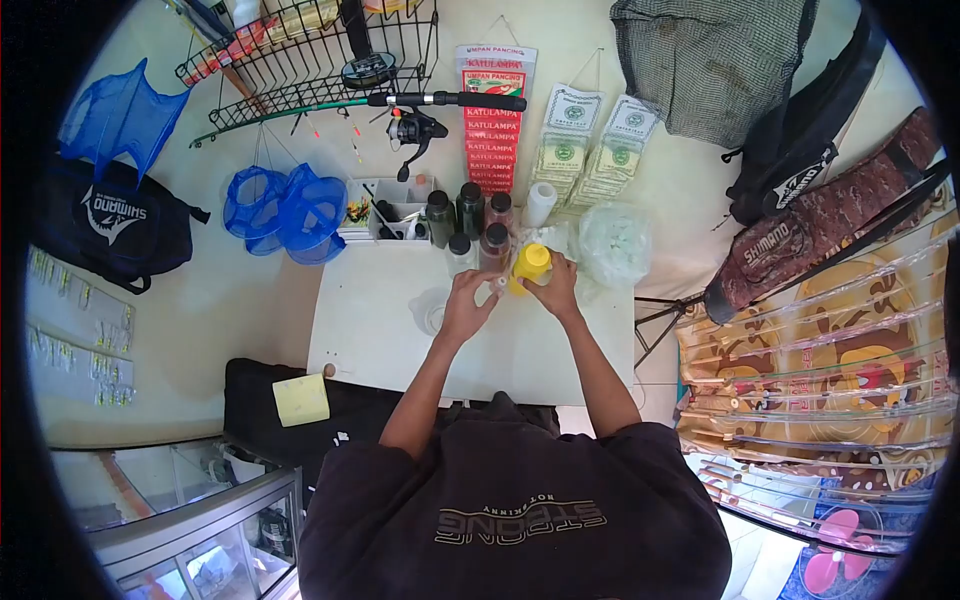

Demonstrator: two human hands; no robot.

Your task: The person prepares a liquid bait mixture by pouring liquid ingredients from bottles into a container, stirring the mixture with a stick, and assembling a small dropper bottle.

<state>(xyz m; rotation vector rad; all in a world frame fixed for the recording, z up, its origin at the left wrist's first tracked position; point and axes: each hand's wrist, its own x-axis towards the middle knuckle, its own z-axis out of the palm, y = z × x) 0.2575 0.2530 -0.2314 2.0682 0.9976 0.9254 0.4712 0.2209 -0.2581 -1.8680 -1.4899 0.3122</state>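
My right hand (553, 287) is closed round the side of a yellow bottle (534, 262) with a yellow cap, standing on the white table (400, 330). Just left of it, my left hand (470, 305) has its thumb and fingers curled at a small pale thing (501, 283), too small to make out. Behind my hands stand several dark-capped bottles, among them a reddish-brown one (494, 248) and a clear one (460, 255). A white bottle (540, 203) is further back.
A clear plastic bag (614, 245) lies at the table's right back. A white divided organizer (388, 210) stands at the left back. A round clear lid or dish (436, 319) is left of my left hand. A fishing rod (450, 99) hangs on the wall.
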